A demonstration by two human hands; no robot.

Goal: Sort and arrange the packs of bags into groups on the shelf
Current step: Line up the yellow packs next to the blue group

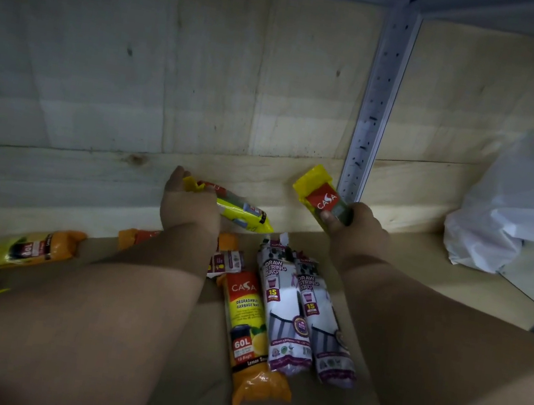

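Above the back of the wooden shelf (423, 260), the right hand (355, 226) curls its fingers around a yellow plastic roll pack with a red label (320, 194), held upright and tilted. The left hand (189, 204) grips a second yellow roll pack (240, 212), lying sideways. To group them well, both likely belong together, laid parallel. Below lie an orange-and-yellow garbage bag roll (249, 335) and two white drawstring bag rolls (300, 315), touching. Another orange-ended roll (13, 247) lies far left; a white plastic bag (517, 212) sits right.
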